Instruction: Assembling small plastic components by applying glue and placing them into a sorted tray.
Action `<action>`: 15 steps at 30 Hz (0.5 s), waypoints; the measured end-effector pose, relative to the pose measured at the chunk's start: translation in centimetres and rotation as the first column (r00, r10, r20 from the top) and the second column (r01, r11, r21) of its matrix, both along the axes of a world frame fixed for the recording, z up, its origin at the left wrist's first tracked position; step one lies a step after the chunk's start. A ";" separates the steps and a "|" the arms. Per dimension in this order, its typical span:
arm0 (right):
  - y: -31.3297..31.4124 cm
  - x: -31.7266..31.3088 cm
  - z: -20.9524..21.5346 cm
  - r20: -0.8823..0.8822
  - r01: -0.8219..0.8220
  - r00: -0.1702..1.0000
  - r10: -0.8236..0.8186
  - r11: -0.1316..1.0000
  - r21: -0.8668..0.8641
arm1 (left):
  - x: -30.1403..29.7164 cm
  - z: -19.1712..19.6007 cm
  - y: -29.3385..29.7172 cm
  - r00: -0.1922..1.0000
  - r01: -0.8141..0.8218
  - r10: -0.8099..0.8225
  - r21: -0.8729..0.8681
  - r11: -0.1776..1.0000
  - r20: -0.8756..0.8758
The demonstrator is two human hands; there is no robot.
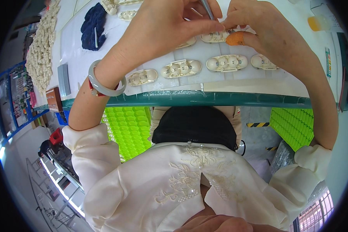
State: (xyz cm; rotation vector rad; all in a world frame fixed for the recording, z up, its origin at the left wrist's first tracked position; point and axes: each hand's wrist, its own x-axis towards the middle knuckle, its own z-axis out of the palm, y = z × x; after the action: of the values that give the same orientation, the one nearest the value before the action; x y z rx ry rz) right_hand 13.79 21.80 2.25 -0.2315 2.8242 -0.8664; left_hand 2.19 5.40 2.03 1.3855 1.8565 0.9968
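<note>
My left hand [181, 27] is closed around a slim grey metal rod-like tool [207, 8], whose lower end points down at a cream plastic housing [212, 38]. My right hand [270, 29] grips the right end of that housing, its thumb in an orange finger cot [236, 38]. The fingertips of both hands nearly meet above the piece and hide part of it. Closer to me lies a row of similar oval cream housings with round domes inside: one at the left [143, 77], two in the middle [181, 69] [226, 62], and one [263, 62] beneath my right wrist.
A dark blue cloth [92, 25] with a small metal piece [96, 37] lies at the left. Beyond it is a large heap of cream parts [42, 46]. Grey strips [63, 79] lie near the green table edge [205, 99]. A yellow-capped bottle [317, 24] is at the far right.
</note>
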 end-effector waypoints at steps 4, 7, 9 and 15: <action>-0.9 0.4 1.1 -0.048 0.019 0.999 -0.016 0.997 0.072 | -0.3 -0.2 0.1 0.974 -0.086 0.090 -0.030 0.996 0.206; -0.5 0.2 -0.6 -0.058 0.045 0.998 -0.039 0.994 0.100 | -0.3 0.2 0.2 0.984 -0.080 0.087 -0.054 0.995 0.154; -0.9 0.4 0.5 -0.053 0.033 0.998 -0.027 0.994 0.108 | -0.3 0.3 0.1 0.991 -0.071 0.078 -0.068 0.995 0.107; -1.5 0.9 1.7 -0.018 0.119 0.993 -0.119 0.993 0.013 | 0.2 0.3 0.2 0.995 0.018 -0.013 0.050 0.999 -0.098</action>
State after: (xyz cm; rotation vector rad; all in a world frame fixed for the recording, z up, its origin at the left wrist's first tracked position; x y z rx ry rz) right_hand 14.67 20.32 3.94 -0.0694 2.8836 -0.8722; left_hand 2.40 5.61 2.33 1.5005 1.9002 0.9909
